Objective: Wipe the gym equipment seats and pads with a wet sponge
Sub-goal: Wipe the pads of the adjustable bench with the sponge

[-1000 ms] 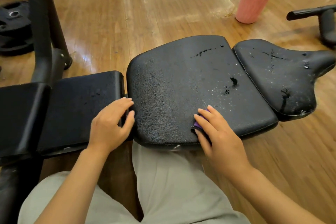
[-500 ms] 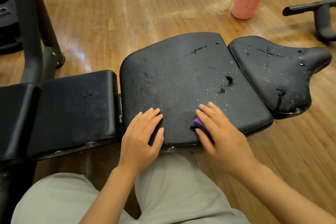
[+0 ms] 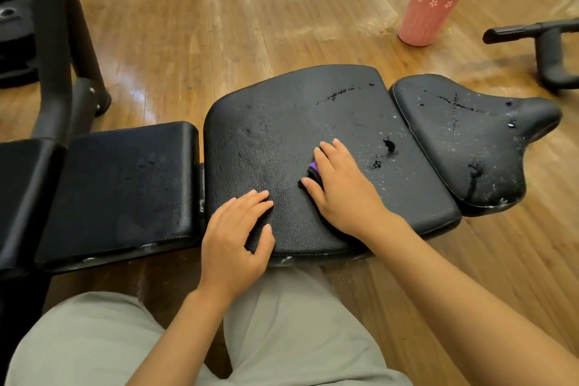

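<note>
I see my right hand (image 3: 341,188) laid palm-down over the purple sponge (image 3: 314,168), pressing it against the middle pad (image 3: 282,141); the fingers look fairly straight, though the hand hides most of the sponge, so I cannot tell how the fingers sit on it. My left hand (image 3: 236,240) rests flat, fingers relaxed, holding nothing, on the pad's near edge. Water droplets and small puddles lie just right of the sponge. The seat pad (image 3: 463,141) sits beside it, also wet. A pink cup (image 3: 430,9) stands on the wooden floor (image 3: 219,25), well apart. A black frame post (image 3: 59,41) rises at left.
</note>
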`<state>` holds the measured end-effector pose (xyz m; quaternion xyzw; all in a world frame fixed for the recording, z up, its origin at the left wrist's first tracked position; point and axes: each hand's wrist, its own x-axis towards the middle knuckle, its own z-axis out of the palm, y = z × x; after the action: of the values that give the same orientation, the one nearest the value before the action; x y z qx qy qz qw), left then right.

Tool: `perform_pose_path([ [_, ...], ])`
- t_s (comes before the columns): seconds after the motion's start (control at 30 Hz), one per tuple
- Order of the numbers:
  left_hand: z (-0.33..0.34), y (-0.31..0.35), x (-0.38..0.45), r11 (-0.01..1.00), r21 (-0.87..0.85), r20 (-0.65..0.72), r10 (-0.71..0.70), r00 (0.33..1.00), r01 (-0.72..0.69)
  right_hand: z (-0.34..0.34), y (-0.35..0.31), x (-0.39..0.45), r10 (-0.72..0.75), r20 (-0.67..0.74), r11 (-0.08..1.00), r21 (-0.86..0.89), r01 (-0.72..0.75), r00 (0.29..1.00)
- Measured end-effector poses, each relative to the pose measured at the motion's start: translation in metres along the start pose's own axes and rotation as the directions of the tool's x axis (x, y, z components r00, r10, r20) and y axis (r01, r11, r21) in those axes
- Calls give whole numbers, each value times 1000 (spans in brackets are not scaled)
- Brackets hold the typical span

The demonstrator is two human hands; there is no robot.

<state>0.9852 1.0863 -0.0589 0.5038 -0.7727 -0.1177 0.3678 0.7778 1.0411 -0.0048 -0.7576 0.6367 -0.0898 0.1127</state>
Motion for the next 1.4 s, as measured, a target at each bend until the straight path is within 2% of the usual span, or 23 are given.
perform_pose_path([
  [0.1, -4, 3, 5, 998, -37, 21, -43, 999, 44, -2, 4, -22, -34, -17, 999, 41, 35, 999],
  [0.33, 9, 16, 28, 988, 76, 25, -134, 991, 132, -15, 23, -91, -196, 20, 981, 8, 196, 980],
  [0.47, 11, 14, 29, 987, 95, 68, -135, 989, 128, -13, 28, -66, -213, 63, 977, 43, 211, 975],
  [0.53, 11, 13, 28, 987, 114, 91, -123, 988, 112, -9, 29, -43, -213, 37, 976, 42, 212, 976],
  [0.8, 8, 11, 28, 985, 86, 150, -159, 976, 148, -6, 37, 57, -109, 42, 984, 147, 101, 993],
  [0.87, 7, 11, 29, 985, 78, 152, -166, 974, 156, -5, 37, 54, -100, 23, 987, 131, 96, 995],
  [0.97, 8, 12, 31, 985, 75, 149, -165, 975, 156, -8, 35, 24, -185, 7, 979, 91, 184, 983],
  [1.17, 7, 12, 40, 980, 118, 137, -177, 974, 162, -18, 44, -39, -356, 133, 934, 67, 350, 925],
  [1.3, 16, 12, 50, 980, 140, 101, -154, 983, 139, -17, 47, -18, -367, 165, 930, 79, 358, 916],
  [1.4, 24, 11, 53, 979, 147, 95, -154, 983, 139, -9, 46, 19, -313, 109, 949, 72, 306, 944],
])
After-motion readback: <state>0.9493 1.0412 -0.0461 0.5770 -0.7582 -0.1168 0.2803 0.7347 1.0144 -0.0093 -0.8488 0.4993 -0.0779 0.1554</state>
